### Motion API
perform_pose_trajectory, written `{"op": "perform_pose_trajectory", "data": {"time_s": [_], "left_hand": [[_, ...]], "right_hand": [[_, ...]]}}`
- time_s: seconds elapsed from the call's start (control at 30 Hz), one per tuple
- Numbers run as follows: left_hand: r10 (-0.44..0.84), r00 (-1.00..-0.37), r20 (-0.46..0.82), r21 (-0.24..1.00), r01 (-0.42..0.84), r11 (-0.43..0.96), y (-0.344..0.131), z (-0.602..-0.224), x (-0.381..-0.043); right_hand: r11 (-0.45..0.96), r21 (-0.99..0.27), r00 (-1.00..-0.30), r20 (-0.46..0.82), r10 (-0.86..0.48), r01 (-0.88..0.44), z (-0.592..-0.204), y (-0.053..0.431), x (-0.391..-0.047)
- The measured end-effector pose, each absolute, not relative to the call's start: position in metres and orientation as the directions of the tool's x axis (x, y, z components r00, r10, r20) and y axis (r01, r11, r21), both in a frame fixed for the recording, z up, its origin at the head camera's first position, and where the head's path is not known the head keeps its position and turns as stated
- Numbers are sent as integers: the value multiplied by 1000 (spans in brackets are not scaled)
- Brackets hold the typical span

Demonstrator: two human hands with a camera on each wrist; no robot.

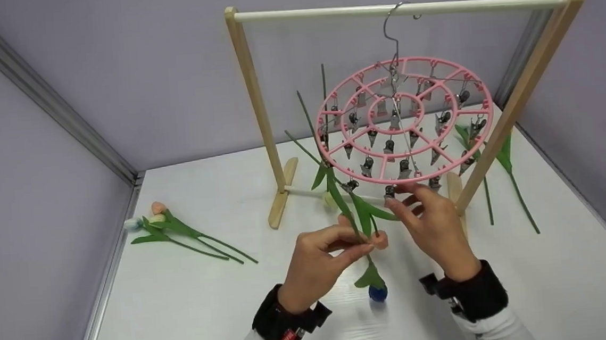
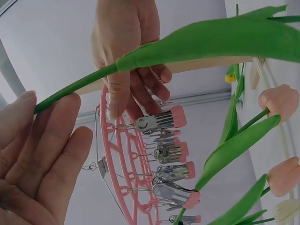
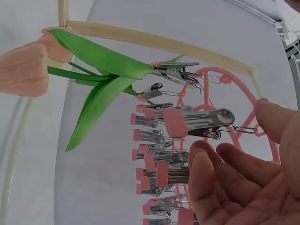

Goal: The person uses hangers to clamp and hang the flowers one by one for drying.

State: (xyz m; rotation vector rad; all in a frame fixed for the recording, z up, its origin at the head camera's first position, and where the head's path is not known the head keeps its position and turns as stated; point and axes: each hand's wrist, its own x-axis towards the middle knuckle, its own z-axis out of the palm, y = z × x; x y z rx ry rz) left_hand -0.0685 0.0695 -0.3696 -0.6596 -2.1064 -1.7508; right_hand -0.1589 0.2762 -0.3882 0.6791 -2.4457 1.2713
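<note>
My left hand (image 1: 323, 262) pinches the end of a green stem (image 2: 77, 86) between thumb and fingertips. This stem belongs to a blue tulip (image 1: 378, 292) that hangs bloom down; in the left wrist view its bloom is out of frame. My right hand (image 1: 437, 227) is at the near rim of a round pink clip hanger (image 1: 383, 172). A metal clip with pink tips (image 3: 201, 123) lies between its loosely bent fingers and thumb, with a visible gap at the thumb. Peach tulips (image 3: 23, 70) hang by their stems from neighbouring clips.
The hanger hooks over the white rail (image 1: 313, 13) of a wooden stand (image 1: 258, 98). Several tulips (image 1: 179, 229) lie on the white table (image 1: 185, 311) at left. More green stems (image 1: 521, 197) show behind the stand's right leg. Walls enclose the table.
</note>
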Motion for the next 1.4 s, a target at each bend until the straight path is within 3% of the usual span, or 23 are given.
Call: {"op": "perform_pose_trajectory", "data": {"time_s": [0.3, 0.63, 0.97, 1.4], "left_hand": [[125, -845, 520, 843, 532, 87, 69, -367, -72], [120, -855, 504, 854, 515, 77, 68, -366, -76], [91, -866, 491, 858, 499, 122, 64, -368, -79], [85, -872, 483, 858, 490, 151, 59, -371, -84]], "right_hand": [[501, -646, -817, 432, -381, -576, -384, 265, -174], [451, -688, -813, 387, -435, -569, -385, 262, -178], [371, -821, -866, 267, -423, -434, -381, 260, -185], [372, -876, -883, 116, -455, -307, -378, 260, -191]]}}
